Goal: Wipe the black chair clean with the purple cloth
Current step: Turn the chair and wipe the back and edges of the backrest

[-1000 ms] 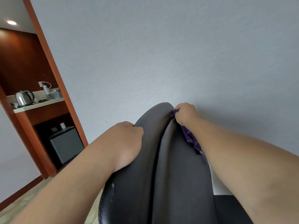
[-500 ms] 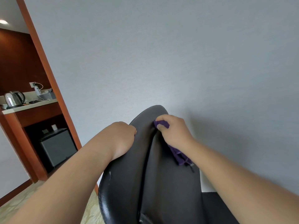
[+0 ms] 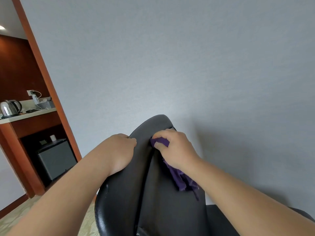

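Observation:
The black chair [image 3: 136, 193] shows its padded backrest from behind and above, in the lower middle of the head view. My left hand [image 3: 119, 152] grips the backrest's left edge near the top, fingers curled over it. My right hand [image 3: 173, 149] holds the purple cloth [image 3: 180, 179] bunched against the backrest's upper right side, near the centre seam. A tail of the cloth hangs down under my right wrist. The chair's seat and base are hidden.
A plain grey wall [image 3: 187, 65] stands close behind the chair. At left, a wooden door frame [image 3: 46, 79] opens onto a counter with a steel kettle [image 3: 10, 107] and a small grey fridge [image 3: 56, 159] below. Patterned carpet [image 3: 20, 217] shows at lower left.
My right hand has slid the purple cloth down from the top right edge of the backrest and toward the centre seam. My left hand keeps its grip on the left edge.

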{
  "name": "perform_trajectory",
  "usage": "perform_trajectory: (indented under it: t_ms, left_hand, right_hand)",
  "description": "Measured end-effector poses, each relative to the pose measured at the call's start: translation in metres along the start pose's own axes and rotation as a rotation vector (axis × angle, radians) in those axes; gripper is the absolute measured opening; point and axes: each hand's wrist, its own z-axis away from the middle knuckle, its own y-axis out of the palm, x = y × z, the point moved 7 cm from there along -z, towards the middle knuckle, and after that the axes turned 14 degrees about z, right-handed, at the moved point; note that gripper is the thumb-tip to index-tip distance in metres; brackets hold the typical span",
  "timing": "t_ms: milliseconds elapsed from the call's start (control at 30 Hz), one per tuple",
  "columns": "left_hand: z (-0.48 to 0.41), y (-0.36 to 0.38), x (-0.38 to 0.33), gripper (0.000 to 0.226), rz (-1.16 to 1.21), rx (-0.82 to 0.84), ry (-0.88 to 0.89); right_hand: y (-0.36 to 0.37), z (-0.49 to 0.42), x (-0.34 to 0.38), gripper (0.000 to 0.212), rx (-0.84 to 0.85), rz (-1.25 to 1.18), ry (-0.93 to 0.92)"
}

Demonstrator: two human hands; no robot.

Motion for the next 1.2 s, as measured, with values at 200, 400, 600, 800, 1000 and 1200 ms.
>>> perform_trajectory:
  t_ms: [200,400,600,800,1000,1200]
  left_hand:
    - [-0.008,0.0,0.005,0.032,-0.004,0.002,0.007]
    - [-0.011,-0.001,0.003,0.035,-0.038,-0.03,0.017]
    - [-0.011,-0.001,0.004,0.028,-0.005,-0.022,-0.038]
    - [-0.005,-0.001,0.005,0.031,0.045,0.004,-0.077]
    - [0.0,-0.005,0.008,0.02,0.166,-0.047,-0.11]
    - [0.005,-0.006,0.009,0.021,0.159,-0.06,-0.15]
  right_hand:
    - [0.023,-0.077,-0.065,0.021,0.043,0.109,0.236]
    - [0.04,-0.127,-0.112,0.015,0.132,0.314,0.359]
    - [0.05,-0.132,-0.114,0.014,0.153,0.307,0.422]
    - [0.041,-0.1,-0.099,0.024,0.056,0.115,0.31]
    - [0.02,-0.069,-0.054,0.022,0.1,0.107,0.185]
    - [0.0,-0.026,0.004,0.019,0.139,0.12,0.039]
